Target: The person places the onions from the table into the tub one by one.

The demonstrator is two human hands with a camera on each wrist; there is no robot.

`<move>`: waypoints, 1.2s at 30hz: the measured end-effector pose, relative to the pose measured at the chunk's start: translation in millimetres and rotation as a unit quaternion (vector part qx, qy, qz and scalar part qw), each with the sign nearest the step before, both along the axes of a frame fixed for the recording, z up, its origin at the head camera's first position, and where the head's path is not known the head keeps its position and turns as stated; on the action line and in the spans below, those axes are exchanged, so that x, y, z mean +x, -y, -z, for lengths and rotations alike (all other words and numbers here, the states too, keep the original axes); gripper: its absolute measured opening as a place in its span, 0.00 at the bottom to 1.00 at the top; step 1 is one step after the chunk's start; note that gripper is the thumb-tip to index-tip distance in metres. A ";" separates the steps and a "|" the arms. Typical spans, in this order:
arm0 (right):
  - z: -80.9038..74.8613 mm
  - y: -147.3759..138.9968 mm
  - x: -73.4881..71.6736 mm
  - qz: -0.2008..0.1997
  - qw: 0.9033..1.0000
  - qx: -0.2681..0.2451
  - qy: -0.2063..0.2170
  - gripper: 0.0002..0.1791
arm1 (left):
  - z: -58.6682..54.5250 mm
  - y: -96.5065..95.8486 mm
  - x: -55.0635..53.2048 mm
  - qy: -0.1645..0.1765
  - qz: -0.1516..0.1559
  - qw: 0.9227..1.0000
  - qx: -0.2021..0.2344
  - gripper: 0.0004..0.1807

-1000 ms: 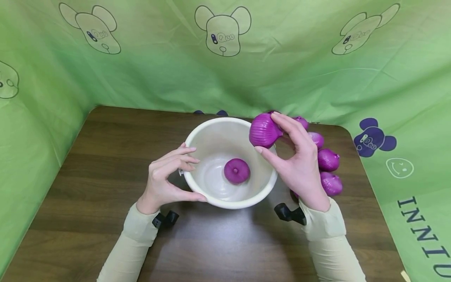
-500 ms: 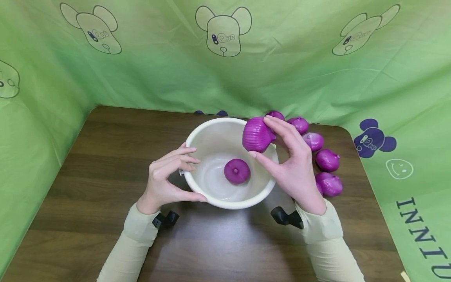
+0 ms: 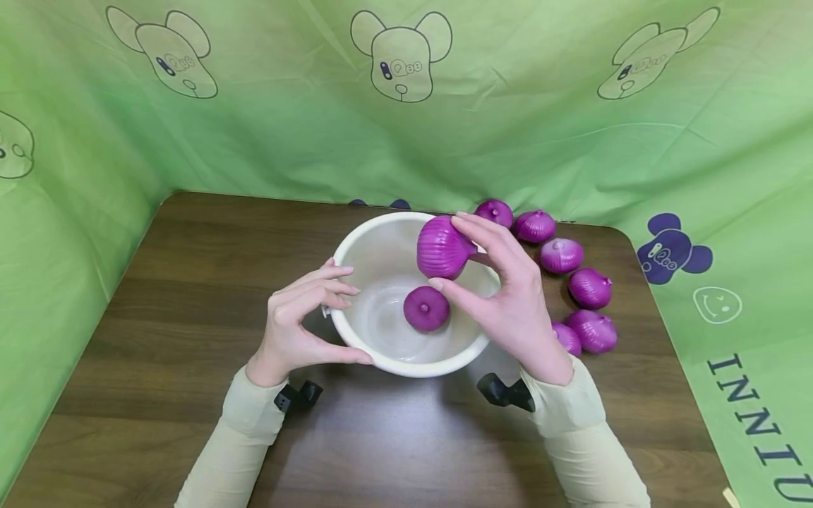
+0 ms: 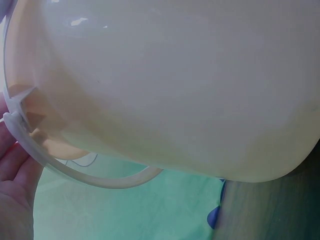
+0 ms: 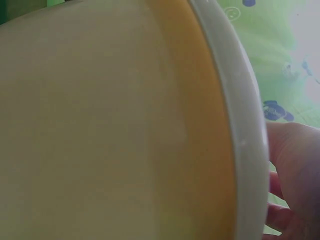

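A white bucket (image 3: 356,339) stands upright on the table, one purple onion (image 3: 426,308) lying on its bottom. My left hand (image 3: 305,321) grips the bucket's left rim, fingers over the edge and thumb along the near side. Above the bucket's opening, my right hand (image 3: 508,289) holds another purple onion (image 3: 444,247) between thumb and fingers, its pointed end towards the palm. In the left wrist view the bucket's outer wall (image 4: 175,90) and curved handle (image 4: 100,180) fill most of the picture. The right wrist view shows the bucket rim (image 5: 245,125) hiding the held onion.
Several more purple onions (image 3: 562,255) lie in a curved row on the brown wooden table (image 3: 190,303), right of the bucket. A green printed cloth (image 3: 273,141) hangs behind and at both sides of the table.
My right hand has moved left with its onion, from over the bucket's right rim to over its opening. More of the onion row shows now. The left hand and bucket have stayed put.
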State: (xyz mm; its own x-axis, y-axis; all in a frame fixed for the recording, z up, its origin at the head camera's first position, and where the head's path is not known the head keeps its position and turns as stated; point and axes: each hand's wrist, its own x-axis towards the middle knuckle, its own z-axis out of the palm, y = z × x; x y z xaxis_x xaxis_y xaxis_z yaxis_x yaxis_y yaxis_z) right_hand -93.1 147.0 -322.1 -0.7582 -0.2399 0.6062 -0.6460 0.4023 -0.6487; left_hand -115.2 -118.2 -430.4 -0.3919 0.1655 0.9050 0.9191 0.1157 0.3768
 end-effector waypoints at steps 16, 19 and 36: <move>4.6 8.4 -4.8 -0.016 1.000 0.018 0.001 0.37 | 0.3 0.0 0.1 0.006 0.008 1.000 0.000 0.33; 5.4 9.4 -5.2 -0.021 1.000 0.010 0.006 0.38 | 0.5 0.0 0.2 0.004 0.007 1.000 -0.001 0.33; 4.3 3.2 -2.5 -0.003 1.000 0.010 0.004 0.34 | 0.1 0.1 -0.3 0.008 0.009 1.000 -0.001 0.33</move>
